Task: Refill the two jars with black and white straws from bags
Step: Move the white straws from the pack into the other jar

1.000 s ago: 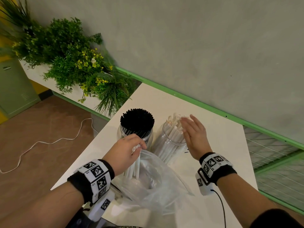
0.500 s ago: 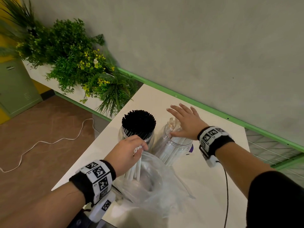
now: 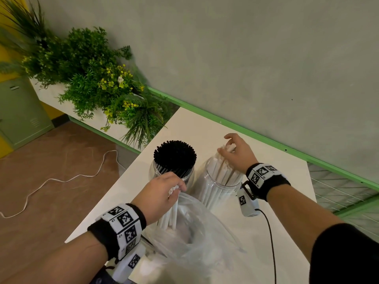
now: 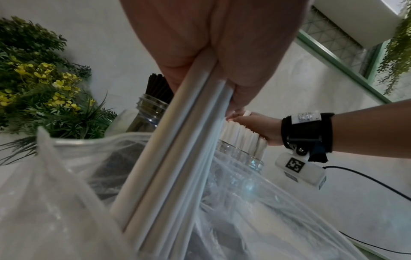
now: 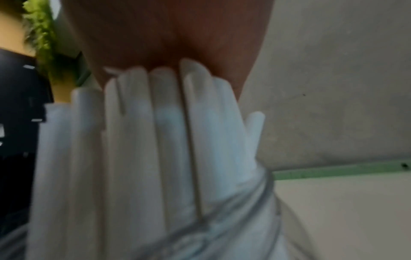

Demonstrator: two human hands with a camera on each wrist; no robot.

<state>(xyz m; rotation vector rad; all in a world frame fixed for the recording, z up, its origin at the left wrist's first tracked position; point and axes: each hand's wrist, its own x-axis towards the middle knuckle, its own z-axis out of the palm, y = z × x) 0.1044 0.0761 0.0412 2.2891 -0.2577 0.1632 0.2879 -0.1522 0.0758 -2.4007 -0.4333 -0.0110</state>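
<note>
A leafy plant [image 3: 98,83] sits behind the jars. The left hand [image 3: 160,193] grips white straws [image 3: 171,214] over the bag [image 3: 196,238]; the right hand [image 3: 238,152] pinches the straws in the jar [image 3: 217,187].

The counter [image 3: 272,232] lies bare to the right of the white-straw jar [image 3: 220,187], crossed only by a black cable [image 3: 270,242]. Bare counter also runs behind both jars to the green rail [image 3: 266,138]. The black-straw jar [image 3: 174,165] stands just beside the white-straw jar, leaving a narrow gap. The clear bag [image 3: 196,238] blocks the near centre. Plants [image 3: 114,95] crowd the far left corner.
</note>
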